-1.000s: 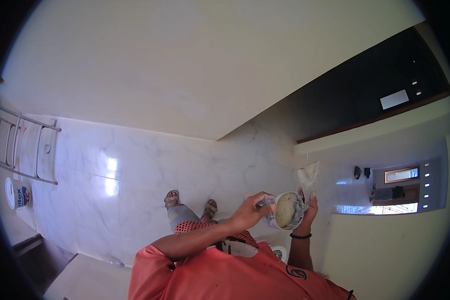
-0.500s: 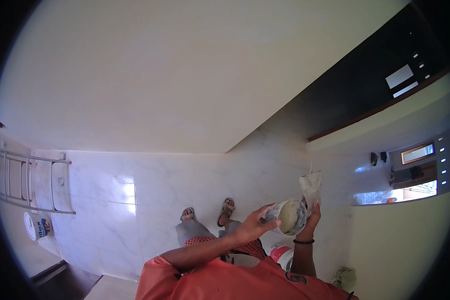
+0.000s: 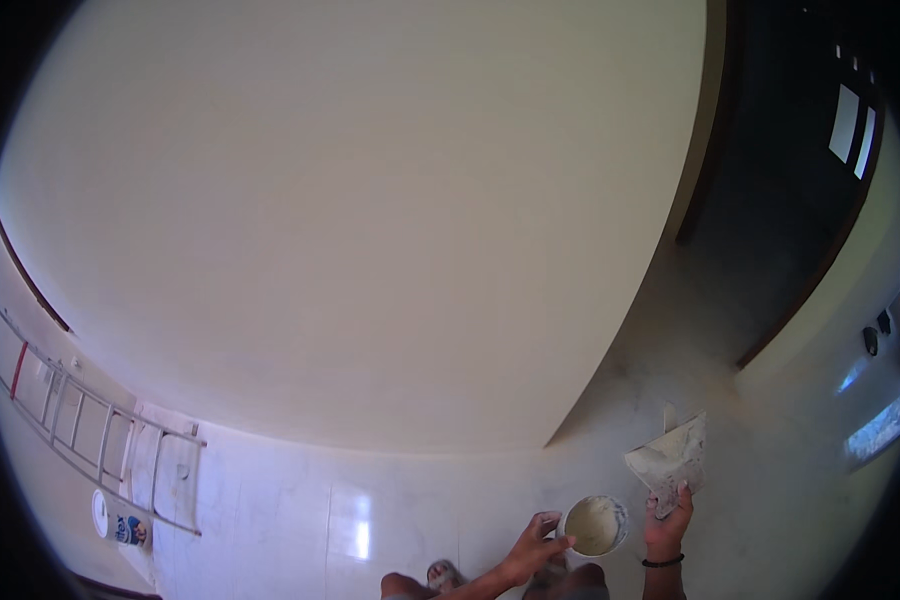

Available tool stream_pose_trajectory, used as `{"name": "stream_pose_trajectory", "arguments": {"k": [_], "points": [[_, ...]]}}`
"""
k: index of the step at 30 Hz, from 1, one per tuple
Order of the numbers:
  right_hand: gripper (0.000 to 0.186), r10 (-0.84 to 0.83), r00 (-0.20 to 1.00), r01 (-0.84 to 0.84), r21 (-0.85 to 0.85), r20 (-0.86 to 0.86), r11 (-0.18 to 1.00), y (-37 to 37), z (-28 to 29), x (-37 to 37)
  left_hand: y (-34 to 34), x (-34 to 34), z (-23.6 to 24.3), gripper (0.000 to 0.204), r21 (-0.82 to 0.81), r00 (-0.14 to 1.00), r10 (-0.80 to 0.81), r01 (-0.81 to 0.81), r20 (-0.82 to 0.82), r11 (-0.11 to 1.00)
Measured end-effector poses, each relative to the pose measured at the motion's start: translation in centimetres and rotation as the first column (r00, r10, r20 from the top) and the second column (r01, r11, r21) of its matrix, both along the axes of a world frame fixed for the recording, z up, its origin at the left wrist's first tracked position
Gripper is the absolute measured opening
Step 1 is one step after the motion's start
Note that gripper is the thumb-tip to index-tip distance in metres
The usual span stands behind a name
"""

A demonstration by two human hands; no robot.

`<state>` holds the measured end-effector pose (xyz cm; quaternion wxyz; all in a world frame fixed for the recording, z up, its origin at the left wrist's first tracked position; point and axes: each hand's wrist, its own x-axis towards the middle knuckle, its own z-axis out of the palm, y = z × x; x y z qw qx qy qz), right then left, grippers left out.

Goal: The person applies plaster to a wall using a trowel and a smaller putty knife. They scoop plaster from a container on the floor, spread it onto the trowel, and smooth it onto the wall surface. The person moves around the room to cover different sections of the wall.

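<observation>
My left hand (image 3: 536,549) is closed on the rim of a small round tub (image 3: 597,526), with pale putty in it and smears along its inner wall. To its right, my right hand (image 3: 669,527), with a dark bracelet at the wrist, grips a broad flat scraper (image 3: 670,455) coated in dried putty. The scraper's wide end points away from me, and a narrow pale strip sticks out past its far edge; I cannot tell whether that is a second tool. Tub and scraper are apart.
A large cream wall (image 3: 360,230) stands ahead, ending at a dark doorway (image 3: 770,210) on the right. At the left, an aluminium ladder (image 3: 105,440) leans near a white bucket (image 3: 120,518). Pale glossy tiles (image 3: 280,510) cover the floor, where my sandalled foot (image 3: 443,575) shows.
The view has tilted up, so the wall fills more of it and my hands sit lower. The scraper has turned and moved away from the tub. Both hands keep their holds.
</observation>
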<state>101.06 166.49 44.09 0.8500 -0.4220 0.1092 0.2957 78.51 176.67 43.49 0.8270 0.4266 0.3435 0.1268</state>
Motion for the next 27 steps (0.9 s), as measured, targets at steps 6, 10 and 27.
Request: {"name": "stream_pose_trajectory", "arguments": {"k": [6, 10, 27], "points": [[0.036, 0.025, 0.983, -0.059, 0.187, 0.180, 0.981, 1.1, -14.7, 8.9, 2.3, 6.8, -21.7, 0.043, -0.041, 0.976, 0.218, -0.217, 0.022, 0.975], [0.039, 0.013, 0.970, -0.091, 0.311, 0.245, 0.946, 2.8, -21.8, 13.3, 3.7, 12.1, -30.7, 0.055, -0.109, 0.975, 0.218, -0.212, 0.049, 0.971], [0.045, 0.057, 0.779, -0.309, 0.302, 0.625, 0.902, 2.5, -16.3, 11.2, 4.5, 14.2, -40.0, 0.040, -0.103, 0.977, 0.189, -0.179, 0.096, 0.978]]}}
